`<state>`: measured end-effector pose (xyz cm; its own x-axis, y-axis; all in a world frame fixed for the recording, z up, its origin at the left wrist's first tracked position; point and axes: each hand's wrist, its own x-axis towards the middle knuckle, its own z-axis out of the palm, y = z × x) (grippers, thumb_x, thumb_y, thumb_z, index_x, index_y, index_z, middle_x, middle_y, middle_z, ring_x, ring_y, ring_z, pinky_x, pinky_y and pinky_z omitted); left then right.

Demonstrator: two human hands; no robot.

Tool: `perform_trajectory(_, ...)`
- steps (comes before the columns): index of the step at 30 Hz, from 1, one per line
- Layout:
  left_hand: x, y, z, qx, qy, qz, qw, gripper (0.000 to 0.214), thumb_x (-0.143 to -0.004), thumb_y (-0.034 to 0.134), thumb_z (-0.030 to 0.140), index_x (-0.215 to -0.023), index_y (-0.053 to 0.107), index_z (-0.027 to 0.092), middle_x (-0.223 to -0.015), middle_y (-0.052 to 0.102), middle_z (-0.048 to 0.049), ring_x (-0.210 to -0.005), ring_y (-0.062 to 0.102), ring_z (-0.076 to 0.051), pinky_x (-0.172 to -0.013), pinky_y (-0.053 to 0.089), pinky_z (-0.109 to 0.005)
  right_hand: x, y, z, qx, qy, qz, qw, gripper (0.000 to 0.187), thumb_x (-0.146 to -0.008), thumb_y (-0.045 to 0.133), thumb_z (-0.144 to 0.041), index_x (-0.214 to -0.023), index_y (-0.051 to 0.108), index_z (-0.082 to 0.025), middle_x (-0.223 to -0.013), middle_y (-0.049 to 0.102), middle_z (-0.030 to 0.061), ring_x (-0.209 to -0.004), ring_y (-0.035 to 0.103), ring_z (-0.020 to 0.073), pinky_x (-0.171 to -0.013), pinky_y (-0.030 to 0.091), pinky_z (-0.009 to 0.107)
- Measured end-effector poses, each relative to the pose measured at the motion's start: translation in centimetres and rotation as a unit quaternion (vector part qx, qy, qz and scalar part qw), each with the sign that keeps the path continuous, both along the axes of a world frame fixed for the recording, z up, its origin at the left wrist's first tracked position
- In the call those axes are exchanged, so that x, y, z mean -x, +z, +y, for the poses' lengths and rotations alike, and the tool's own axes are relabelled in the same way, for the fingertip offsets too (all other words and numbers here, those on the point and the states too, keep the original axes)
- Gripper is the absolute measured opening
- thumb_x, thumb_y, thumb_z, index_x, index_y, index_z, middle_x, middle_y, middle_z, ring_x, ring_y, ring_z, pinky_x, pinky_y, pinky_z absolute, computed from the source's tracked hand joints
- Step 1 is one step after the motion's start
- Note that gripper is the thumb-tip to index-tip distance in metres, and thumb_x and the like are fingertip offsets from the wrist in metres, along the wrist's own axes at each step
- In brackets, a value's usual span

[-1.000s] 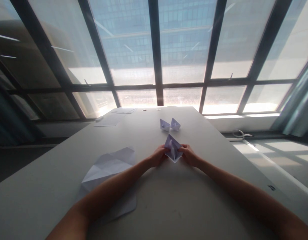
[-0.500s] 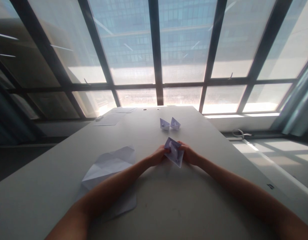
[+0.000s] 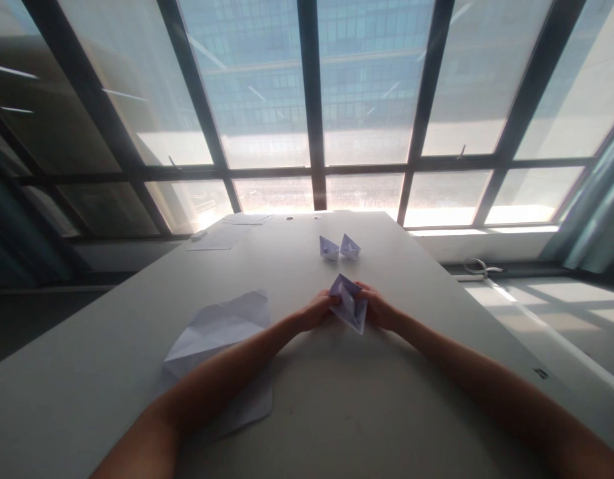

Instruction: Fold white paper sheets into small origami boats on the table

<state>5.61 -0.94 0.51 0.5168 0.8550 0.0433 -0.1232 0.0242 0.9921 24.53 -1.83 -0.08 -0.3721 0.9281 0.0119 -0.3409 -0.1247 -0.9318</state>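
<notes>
The left hand (image 3: pixel 316 311) is pinching one side of a pale lilac-white boat-shaped piece of folded paper (image 3: pixel 348 307), and the right hand (image 3: pixel 379 309) is gripping its other side. Both are closing on the thin walls, probably because a two-sided hold is keeping the light form spread and steady. The piece is sitting between them over the near-middle part of a smooth white counter (image 3: pixel 311 412), with its hollow and central peak facing the wearer; whether its underside is touching the surface I cannot tell.

Beyond the hands, a small pale folded-paper boat (image 3: pixel 328 249) and a matching pointed paper boat (image 3: pixel 350 247) are standing just beside each other, seemingly set forward to leave working room. A large creased white paper sheet (image 3: pixel 219 327) is lying to the left, partly hidden under the left forearm, perhaps pushed aside for the same reason. Flat white paper sheets (image 3: pixel 214 238) are resting near the far left edge.

Compared with a second ago, the held piece is tilting more, its near tip now pointing further right and toward the wearer. The two standing boats are keeping their places.
</notes>
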Motion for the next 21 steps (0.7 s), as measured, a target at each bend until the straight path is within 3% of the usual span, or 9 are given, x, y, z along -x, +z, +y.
perform_trajectory(3,0.1,0.1,0.0,0.030,-0.032,-0.010,0.999,0.025,-0.069,0.066,0.022,-0.090,0.071,0.009,-0.084,0.071,-0.0083,-0.076,0.063,-0.022,-0.073,0.047,-0.030,0.1,-0.4,0.2,-0.017,0.000,-0.035,0.999,0.030,-0.067,0.067,-0.025,-0.095,0.064,-0.019,-0.078,0.067,0.0011,-0.070,0.061,0.0189,-0.065,0.047,0.027)
perform_trajectory(13,-0.1,0.1,0.1,0.003,0.053,0.034,0.998,0.016,-0.070,0.068,0.021,-0.083,0.068,0.013,-0.072,0.066,-0.0028,-0.064,0.058,-0.016,-0.061,0.042,-0.025,0.3,-1.2,0.9,-0.058,-0.113,-0.128,0.984,0.028,-0.072,0.065,-0.034,-0.095,0.062,-0.017,-0.079,0.068,0.0028,-0.071,0.062,0.0191,-0.062,0.048,0.028)
perform_trajectory(21,0.3,-0.6,0.9,-0.068,0.130,0.181,0.972,0.016,-0.075,0.060,0.019,-0.087,0.069,0.012,-0.074,0.067,-0.0041,-0.060,0.057,-0.015,-0.055,0.038,-0.023,0.1,-1.3,1.0,-0.085,-0.142,-0.250,0.954,0.025,-0.077,0.064,-0.033,-0.096,0.063,-0.016,-0.072,0.067,0.0035,-0.054,0.057,0.0152,-0.046,0.039,0.024)
